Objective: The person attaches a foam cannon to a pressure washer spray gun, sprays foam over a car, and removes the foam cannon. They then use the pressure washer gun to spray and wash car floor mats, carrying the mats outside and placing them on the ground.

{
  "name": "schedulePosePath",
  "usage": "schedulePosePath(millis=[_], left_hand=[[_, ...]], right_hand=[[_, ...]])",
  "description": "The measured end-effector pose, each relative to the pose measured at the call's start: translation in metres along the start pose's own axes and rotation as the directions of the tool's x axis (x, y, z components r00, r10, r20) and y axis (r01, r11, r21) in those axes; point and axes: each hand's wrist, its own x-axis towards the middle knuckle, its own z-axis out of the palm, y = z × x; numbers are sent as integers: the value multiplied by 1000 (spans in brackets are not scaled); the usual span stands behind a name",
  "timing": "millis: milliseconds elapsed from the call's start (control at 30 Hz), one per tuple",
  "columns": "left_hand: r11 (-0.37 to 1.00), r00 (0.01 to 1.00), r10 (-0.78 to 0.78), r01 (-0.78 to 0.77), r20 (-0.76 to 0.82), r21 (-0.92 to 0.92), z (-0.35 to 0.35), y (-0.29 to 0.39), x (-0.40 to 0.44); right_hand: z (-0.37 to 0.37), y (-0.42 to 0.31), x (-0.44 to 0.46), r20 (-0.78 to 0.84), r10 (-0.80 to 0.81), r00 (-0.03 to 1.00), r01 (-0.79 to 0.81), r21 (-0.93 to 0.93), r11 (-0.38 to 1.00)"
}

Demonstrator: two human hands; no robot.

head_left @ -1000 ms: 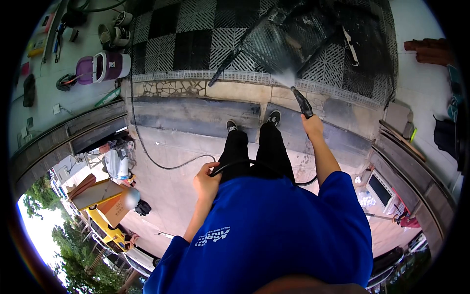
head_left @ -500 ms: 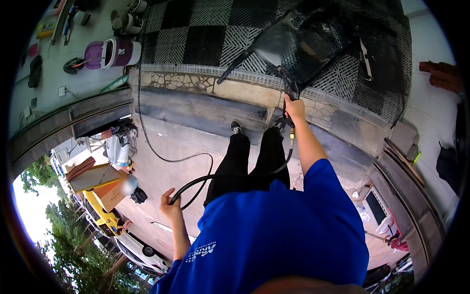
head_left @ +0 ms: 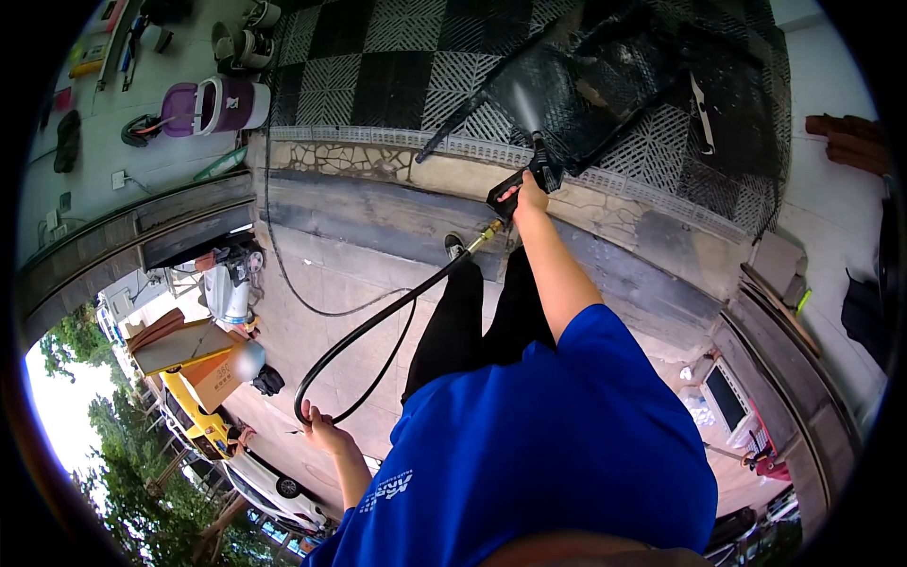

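Observation:
My right hand [head_left: 530, 200] is wrapped round the grip of a black spray gun [head_left: 542, 170]. White spray leaves its nozzle toward a dark, wet mat-like piece [head_left: 614, 85] lying on the black and grey grid floor [head_left: 397, 90]. A brass fitting joins the gun to a black hose [head_left: 364, 326], which curves down to the lower left. There my left hand [head_left: 324, 430] has its fingers round the hose's bend. The hose doubles back beneath and runs over the pavement.
A purple and white bucket [head_left: 227, 105] stands at the upper left. A raised stone edge [head_left: 472, 177] borders the grid floor. Cardboard boxes [head_left: 213, 380] are at the left, a framed panel [head_left: 726, 395] at the right. Parked vehicles [head_left: 274, 482] show at the lower left.
My left hand has moved down and left with the hose, drawing out a wider loop. My right hand has shifted left and turned the gun, so the spray lands further left.

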Motion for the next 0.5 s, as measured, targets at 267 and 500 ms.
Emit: schedulePosePath(millis=[267,500], left_hand=[[998,992,-61,64,-109,22,8,-7,3],[995,992,-88,91,-91,29,19,-23,6]], right_hand=[[-14,17,-19,-12,-7,1000,7,29,1000],[-58,14,-20,-132,-16,991,20,28,999]])
